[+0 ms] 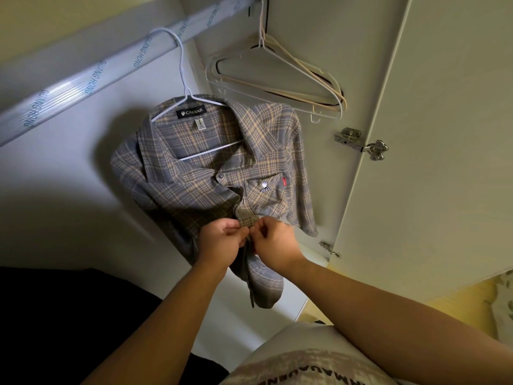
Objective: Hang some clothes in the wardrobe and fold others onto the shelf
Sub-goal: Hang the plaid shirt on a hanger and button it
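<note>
Head view: white wardrobe (69, 176), wrapped rail (91, 79), hangers (277, 91), open door (430, 134).

A metal hinge (361, 143) is picked out at right, a smaller hinge (330, 249) spotted below it. Lower right, a yellow surface (458, 298) is glimpsed, with patterned cloth (503, 301) laid on it.

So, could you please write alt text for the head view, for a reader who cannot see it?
Two hands, the left hand and the right hand, pinch the button front of a plaid shirt that hangs on a white hanger from the wardrobe rail. Empty hangers hang beside it.
</note>
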`<state>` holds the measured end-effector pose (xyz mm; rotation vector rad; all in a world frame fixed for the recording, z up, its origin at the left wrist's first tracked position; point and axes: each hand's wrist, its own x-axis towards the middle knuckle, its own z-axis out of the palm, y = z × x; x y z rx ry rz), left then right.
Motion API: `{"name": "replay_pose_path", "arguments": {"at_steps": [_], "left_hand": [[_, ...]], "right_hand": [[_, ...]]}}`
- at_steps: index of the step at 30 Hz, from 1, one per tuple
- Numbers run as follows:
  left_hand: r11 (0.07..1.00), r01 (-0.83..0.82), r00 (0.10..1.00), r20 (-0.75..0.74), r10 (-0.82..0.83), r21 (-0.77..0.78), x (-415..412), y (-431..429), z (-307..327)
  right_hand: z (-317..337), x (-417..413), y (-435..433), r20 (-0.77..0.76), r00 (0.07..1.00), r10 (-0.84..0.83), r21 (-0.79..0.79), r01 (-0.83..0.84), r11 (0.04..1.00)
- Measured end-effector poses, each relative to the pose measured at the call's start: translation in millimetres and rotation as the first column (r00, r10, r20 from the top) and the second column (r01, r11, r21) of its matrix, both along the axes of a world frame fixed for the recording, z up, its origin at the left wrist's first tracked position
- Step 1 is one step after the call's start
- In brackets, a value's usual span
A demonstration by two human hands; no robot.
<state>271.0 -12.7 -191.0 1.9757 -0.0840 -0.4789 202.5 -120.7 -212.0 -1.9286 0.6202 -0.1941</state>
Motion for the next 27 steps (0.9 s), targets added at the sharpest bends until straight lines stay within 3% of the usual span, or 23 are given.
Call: {"name": "replay_pose_path", "arguments": {"at_steps": [4, 9, 18, 20, 22, 24, 27], "left_hand": [[1.0, 0.0, 1.0, 0.02, 0.0, -0.001, -1.0, 2.0, -2.5], [1.0, 0.014, 0.999, 0.04, -0.014, 0.023, -2.9, 5.3, -6.4], [0.999, 0.044, 0.995, 0.083, -0.046, 0.021, -1.8, 7.2, -3.7], [0.999, 0.052, 0.996, 0.076, -0.053, 0.013, -2.1, 7.6, -3.2], [0.999, 0.052, 0.996, 0.075, -0.052, 0.003, -2.5, 8.1, -2.3], [0.996, 0.079, 0.991, 0.102, -0.081, 0.03, 0.0, 9.4, -1.2], [0.974, 0.183, 0.969, 0.14, -0.201, 0.132, 9.1, 12.0, 2.0]], "right_hand": [[-1.2, 1.0, -0.4, -0.023, 0.999, -0.041, 0.229, 0.046, 0.972], [2.7, -1.3, -0.7, -0.063, 0.995, -0.076, 0.482, 0.097, 0.871], [6.6, -0.1, 1.1, -0.069, 0.995, -0.073, 0.579, 0.1, 0.809], [4.8, 0.8, 3.3, -0.066, 0.996, -0.057, 0.451, 0.081, 0.889], [1.7, 1.4, 1.1, -0.06, 0.997, 0.041, 0.064, -0.037, 0.997], [0.0, 0.1, -3.2, -0.079, 0.978, 0.195, -0.239, -0.209, 0.948], [-4.1, -2.5, -6.8, -0.11, 0.944, 0.311, -0.392, -0.329, 0.859]]}}
